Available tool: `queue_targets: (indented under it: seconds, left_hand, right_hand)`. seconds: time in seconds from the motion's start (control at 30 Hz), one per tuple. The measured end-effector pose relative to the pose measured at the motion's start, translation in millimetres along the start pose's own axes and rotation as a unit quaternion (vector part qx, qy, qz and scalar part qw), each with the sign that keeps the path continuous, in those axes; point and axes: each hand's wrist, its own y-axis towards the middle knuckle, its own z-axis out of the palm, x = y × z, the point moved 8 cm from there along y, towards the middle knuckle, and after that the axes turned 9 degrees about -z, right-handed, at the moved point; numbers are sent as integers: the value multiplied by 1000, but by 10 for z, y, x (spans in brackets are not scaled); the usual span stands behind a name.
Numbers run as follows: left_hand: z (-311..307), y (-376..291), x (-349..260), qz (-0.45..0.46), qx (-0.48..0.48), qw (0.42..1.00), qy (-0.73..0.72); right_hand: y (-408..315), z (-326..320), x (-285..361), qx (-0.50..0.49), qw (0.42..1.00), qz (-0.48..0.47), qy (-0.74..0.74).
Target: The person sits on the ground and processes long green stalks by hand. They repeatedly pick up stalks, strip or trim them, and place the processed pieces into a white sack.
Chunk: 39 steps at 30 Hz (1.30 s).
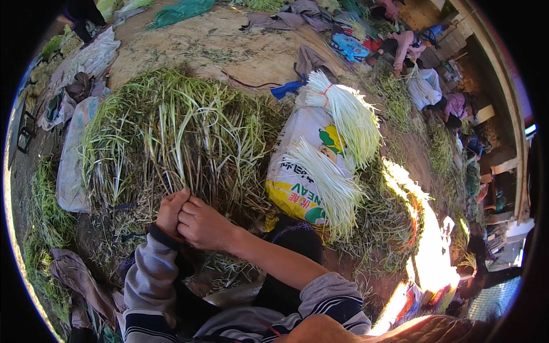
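My left hand [171,212] and my right hand [208,225] meet at the near edge of a wide heap of long green-and-white leafy stalks [184,107]. The fingers of my left hand pinch the lower end of a pale stalk [178,165]. My right hand is curled against the left; what lies inside its fingers is hidden. To the right, a printed white-and-yellow woven sack [281,171] bears a loose bunch of pale trimmed stalks [328,180] and, farther off, a bunch tied with a reddish band [343,115].
A whitish sack [77,163] lies left of the heap, a blue item [287,89] beyond the printed sack. Green trimmings [369,231] cover ground at right. A person in pink [403,49] bends over stalks at upper right; another person [85,17] stands at upper left.
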Motion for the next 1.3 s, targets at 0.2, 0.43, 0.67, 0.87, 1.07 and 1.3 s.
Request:
queue_targets:
  seconds: [0.2, 0.43, 0.67, 0.87, 1.07, 1.3]
  left_hand:
    - [-130, -46, -26, 8, -6, 1000, -3]
    - [-131, -115, 0, -5, 8, 999, -32]
    - [-248, -30, 127, -21, 26, 998, -51]
    - [-293, -16, 23, 35, 47, 998, -21]
    - [-415, -55, 26, 47, 23, 999, 4]
    - [-491, -36, 54, 61, -35, 998, 10]
  right_hand:
    - [94, 68, 42, -6, 1000, -10, 11]
    - [112, 140, 48, 21, 999, -8, 39]
    - [91, 178, 63, 55, 998, -13, 33]
    - [169, 99, 114, 45, 998, -43, 3]
    - [131, 240, 127, 59, 997, -44, -8]
    - [114, 294, 112, 50, 999, -20, 1]
